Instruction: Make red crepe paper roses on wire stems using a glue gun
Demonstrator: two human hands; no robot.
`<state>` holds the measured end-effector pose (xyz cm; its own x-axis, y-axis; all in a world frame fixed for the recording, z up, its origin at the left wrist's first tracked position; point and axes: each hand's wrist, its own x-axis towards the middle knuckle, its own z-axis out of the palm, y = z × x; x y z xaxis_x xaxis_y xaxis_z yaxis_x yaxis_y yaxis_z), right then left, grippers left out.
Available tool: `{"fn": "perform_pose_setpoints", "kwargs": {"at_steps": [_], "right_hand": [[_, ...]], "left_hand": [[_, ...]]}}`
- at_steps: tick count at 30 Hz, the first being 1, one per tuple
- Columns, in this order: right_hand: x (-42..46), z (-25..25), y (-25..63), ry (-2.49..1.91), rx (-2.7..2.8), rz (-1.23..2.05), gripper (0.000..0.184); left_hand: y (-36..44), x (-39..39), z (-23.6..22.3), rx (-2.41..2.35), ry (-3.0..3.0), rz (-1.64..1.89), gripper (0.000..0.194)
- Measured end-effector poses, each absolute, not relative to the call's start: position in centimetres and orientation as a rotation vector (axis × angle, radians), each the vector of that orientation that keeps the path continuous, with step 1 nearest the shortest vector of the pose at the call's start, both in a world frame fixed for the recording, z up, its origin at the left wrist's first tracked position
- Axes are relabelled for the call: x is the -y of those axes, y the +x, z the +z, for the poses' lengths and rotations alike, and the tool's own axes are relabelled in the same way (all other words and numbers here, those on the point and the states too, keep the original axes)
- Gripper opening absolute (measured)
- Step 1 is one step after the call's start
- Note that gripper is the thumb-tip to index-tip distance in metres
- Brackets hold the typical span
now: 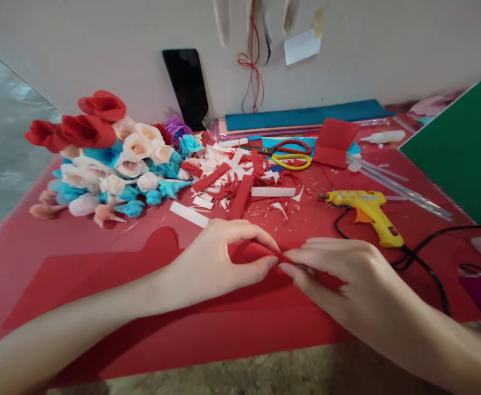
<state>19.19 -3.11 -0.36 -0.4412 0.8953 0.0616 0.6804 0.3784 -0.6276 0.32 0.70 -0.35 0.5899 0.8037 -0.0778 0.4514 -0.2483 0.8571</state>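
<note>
A piece of red crepe paper (246,252) is pinched between both hands above the front of the table. My left hand (219,255) holds it by thumb and forefinger, its fingers curved around the paper. Close beside those fingertips, my right hand (339,269) is closed on the same piece, and its palm side hides part of it. Below the hands lies a long red paper sheet (71,280). A rounded red paper piece (162,238) rests at its far edge, partly behind my left wrist.
Paper flowers (120,164) are heaped at the left. White and red scraps (240,175) and scissors (292,153) lie in the middle. A yellow glue gun (367,211) with a black cord is at the right, before clear glue sticks (405,186). A phone (186,85) leans against the wall.
</note>
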Motion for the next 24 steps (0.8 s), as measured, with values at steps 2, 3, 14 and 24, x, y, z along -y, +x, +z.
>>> {"fn": "perform_pose_setpoints", "kwargs": {"at_steps": [2,3,14,24], "right_hand": [[3.12,-0.36,19.19,-1.356,2.259,0.736,0.019],[3.12,-0.36,19.2,-1.354,2.26,0.725,0.019],[3.02,-0.55,19.48,-1.34,2.259,0.68,0.018],[2.37,-0.5,19.99,-1.339,2.317,0.58,0.014]], "left_hand": [[0.32,-0.7,-0.39,-1.007,1.905,0.484,0.007],[0.34,-0.7,-0.41,-1.006,1.913,0.492,0.007],[0.35,-0.47,-0.57,-0.932,2.038,0.585,0.009],[0.43,-1.1,-1.16,-1.022,1.943,0.533,0.004]]}}
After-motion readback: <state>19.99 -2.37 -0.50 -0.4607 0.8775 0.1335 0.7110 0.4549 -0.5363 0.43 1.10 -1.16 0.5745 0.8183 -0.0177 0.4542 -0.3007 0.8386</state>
